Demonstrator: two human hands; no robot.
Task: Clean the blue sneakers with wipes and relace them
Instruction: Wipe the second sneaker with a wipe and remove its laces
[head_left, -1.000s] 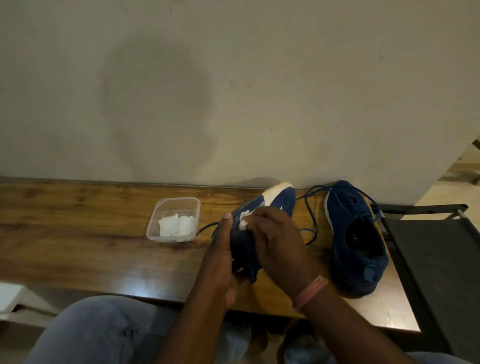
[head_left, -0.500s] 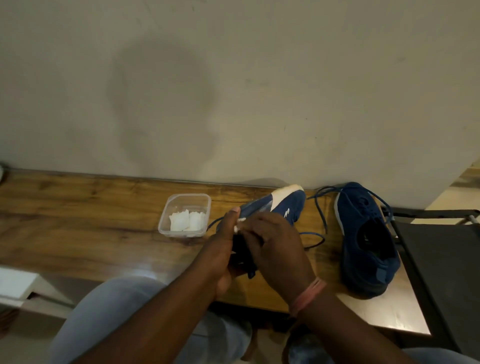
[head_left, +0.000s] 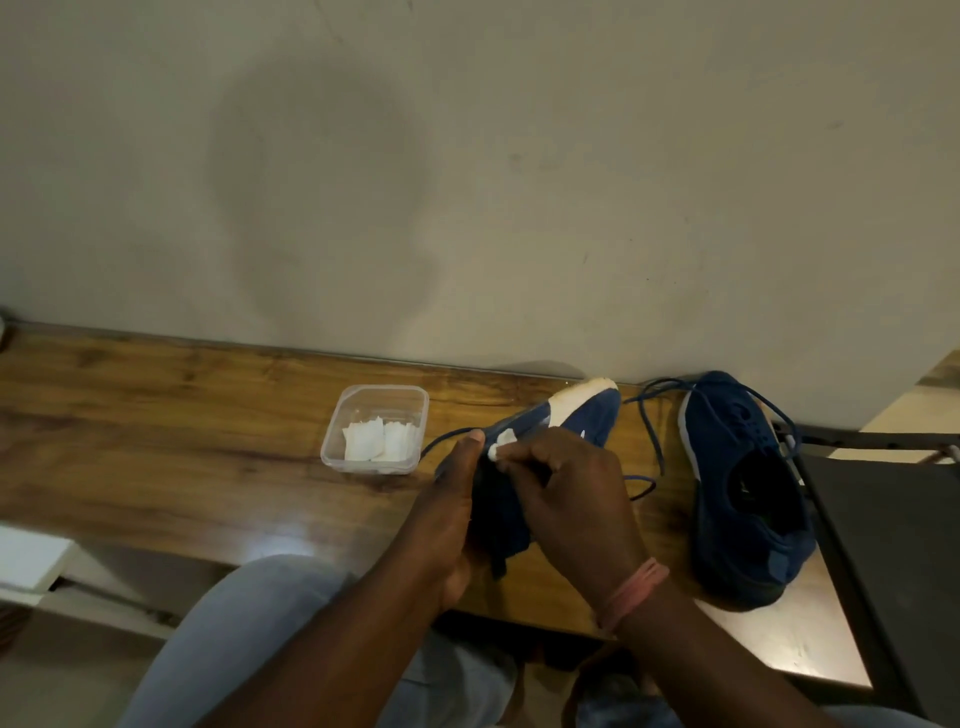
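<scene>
A blue sneaker (head_left: 576, 415) with a white sole lies tilted on its side over the wooden table (head_left: 156, 447). My left hand (head_left: 452, 514) grips its heel end from the left. My right hand (head_left: 566, 499) pinches a small white wipe (head_left: 501, 444) against the shoe's upper. The second blue sneaker (head_left: 743, 493) stands upright to the right, its opening facing up. Blue laces (head_left: 652, 431) trail loose between the two shoes.
A clear plastic tub (head_left: 376, 434) holding folded white wipes sits left of the held shoe. A plain wall runs along the table's far edge. A dark chair (head_left: 893, 519) stands at the right end. My knees are under the near edge.
The view has shifted slightly. My right hand with the wipe has slid a little along the shoe's upper; my left hand keeps its hold on the shoe.
</scene>
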